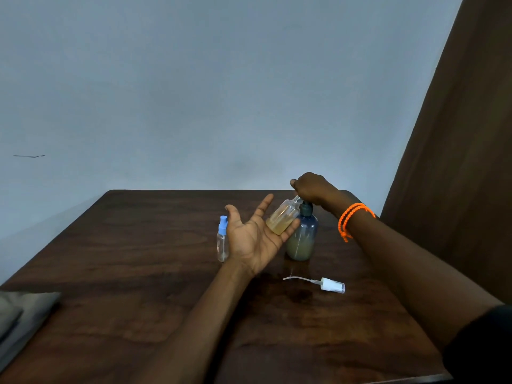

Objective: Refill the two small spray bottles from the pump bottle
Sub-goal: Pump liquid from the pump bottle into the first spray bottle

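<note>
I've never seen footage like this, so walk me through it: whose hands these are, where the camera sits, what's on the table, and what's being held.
No machine here: a person films from a head-worn camera looking down at their own arms. The left hand, palm up, fingers mostly straight, cradles a tilted, uncapped small spray bottle partly filled with yellowish liquid. The right hand presses the top of the pump bottle, which stands on the wooden table. Also on it: a second, clear spray bottle with a blue sprayer, upright, and a removed white spray head lying flat.

Single head view: looks forward-down over table, near; wall behind.
</note>
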The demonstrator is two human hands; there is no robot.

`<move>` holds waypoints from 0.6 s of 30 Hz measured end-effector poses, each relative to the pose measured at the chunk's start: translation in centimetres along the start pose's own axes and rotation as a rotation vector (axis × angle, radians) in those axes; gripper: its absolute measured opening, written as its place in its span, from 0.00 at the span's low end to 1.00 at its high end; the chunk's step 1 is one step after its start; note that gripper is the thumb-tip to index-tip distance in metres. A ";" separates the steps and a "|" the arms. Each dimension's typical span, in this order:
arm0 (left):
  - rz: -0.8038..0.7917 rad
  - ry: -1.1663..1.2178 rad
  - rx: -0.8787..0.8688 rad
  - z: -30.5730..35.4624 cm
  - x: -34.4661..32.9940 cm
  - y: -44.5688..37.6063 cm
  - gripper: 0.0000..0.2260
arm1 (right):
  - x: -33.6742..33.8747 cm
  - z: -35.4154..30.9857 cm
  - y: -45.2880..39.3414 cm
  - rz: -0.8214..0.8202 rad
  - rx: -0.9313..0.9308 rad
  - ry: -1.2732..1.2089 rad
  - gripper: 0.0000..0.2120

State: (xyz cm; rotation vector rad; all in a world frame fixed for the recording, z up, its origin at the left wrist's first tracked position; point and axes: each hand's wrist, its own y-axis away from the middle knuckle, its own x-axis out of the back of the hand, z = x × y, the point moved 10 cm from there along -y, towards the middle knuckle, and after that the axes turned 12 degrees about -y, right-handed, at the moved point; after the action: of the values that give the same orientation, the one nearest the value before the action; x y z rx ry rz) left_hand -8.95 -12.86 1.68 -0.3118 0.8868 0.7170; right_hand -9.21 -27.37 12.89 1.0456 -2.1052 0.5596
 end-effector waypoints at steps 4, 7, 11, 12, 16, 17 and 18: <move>0.010 -0.013 -0.001 0.1 0.2 -0.2 0.45 | -0.1 0.0 -0.6 0.016 0.012 -0.017 0.16; 0.003 0.002 0.006 0.1 0.0 -0.1 0.46 | -0.3 0.5 -0.3 0.005 0.005 -0.018 0.17; 0.005 -0.013 0.001 -0.1 0.1 0.1 0.46 | 0.0 0.0 0.0 -0.013 0.006 -0.026 0.17; 0.006 -0.016 -0.001 -0.1 0.1 0.1 0.46 | 0.0 -0.1 -0.1 -0.012 0.008 -0.031 0.17; 0.003 -0.018 -0.002 0.1 0.2 -0.1 0.46 | -0.1 0.3 -0.2 0.020 0.024 -0.057 0.18; 0.001 -0.018 0.000 0.1 0.3 -0.2 0.46 | -0.1 0.4 -0.1 0.023 0.022 -0.060 0.17; 0.002 -0.018 0.002 0.1 0.3 -0.1 0.46 | -0.2 0.4 0.2 0.017 0.017 -0.052 0.16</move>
State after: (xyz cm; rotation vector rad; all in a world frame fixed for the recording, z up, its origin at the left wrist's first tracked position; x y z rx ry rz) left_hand -8.72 -12.80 1.50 -0.3019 0.8711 0.7198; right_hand -9.43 -27.46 12.45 1.0630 -2.1599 0.5647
